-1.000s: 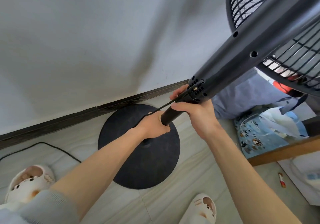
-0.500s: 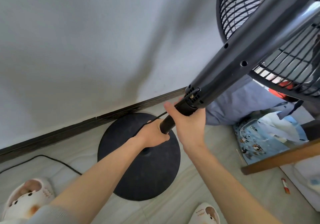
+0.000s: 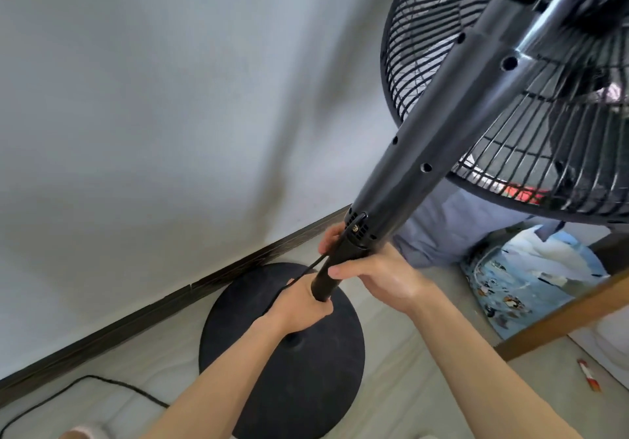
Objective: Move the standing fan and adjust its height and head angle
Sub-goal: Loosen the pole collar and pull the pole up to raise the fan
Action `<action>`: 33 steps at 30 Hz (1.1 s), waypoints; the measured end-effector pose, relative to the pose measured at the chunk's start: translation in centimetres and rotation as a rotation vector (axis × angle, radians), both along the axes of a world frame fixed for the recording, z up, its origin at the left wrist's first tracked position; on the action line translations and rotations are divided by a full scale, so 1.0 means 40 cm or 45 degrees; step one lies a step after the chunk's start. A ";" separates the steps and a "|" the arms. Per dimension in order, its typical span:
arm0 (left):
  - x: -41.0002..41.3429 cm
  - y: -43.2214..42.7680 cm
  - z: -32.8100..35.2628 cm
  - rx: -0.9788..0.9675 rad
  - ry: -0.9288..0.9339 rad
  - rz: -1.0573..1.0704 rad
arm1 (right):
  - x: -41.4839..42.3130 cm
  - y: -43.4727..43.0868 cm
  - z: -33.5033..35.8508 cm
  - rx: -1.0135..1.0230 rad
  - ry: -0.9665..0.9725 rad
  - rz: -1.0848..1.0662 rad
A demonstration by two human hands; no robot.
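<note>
A black standing fan stands close to a white wall. Its round base rests on the pale floor. The wide upper column rises toward me, and the wire grille head fills the top right. My left hand is closed around the thin lower pole, hiding the stretch beneath it. My right hand wraps the pole higher, just under the collar where the column begins. A black cord runs down from the collar past my left hand.
A dark skirting board lines the wall. A black cable lies on the floor at the left. To the right are grey and patterned blue cloth, a wooden rail and a small red and white object.
The fan's upper column and head have risen, exposing more of the thin pole. My right hand has shifted its hold around the pole under the collar. My left hand keeps its hold lower down.
</note>
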State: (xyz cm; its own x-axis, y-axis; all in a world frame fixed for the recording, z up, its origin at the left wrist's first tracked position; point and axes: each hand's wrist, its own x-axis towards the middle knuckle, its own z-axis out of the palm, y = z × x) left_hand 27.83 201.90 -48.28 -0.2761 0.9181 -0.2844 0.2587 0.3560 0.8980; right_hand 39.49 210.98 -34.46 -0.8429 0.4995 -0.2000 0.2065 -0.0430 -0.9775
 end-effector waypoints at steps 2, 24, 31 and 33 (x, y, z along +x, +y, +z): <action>-0.005 -0.004 0.020 -0.026 -0.005 -0.036 | 0.015 -0.002 0.030 0.020 -0.020 -0.092; 0.048 0.040 0.195 0.408 -0.070 0.279 | -0.101 -0.091 0.186 0.227 0.326 -1.017; 0.055 0.062 0.179 0.453 0.166 0.170 | -0.098 -0.107 0.264 0.158 0.352 -1.301; 0.055 0.058 0.181 0.472 0.117 0.185 | -0.095 -0.102 0.304 0.187 0.404 -1.289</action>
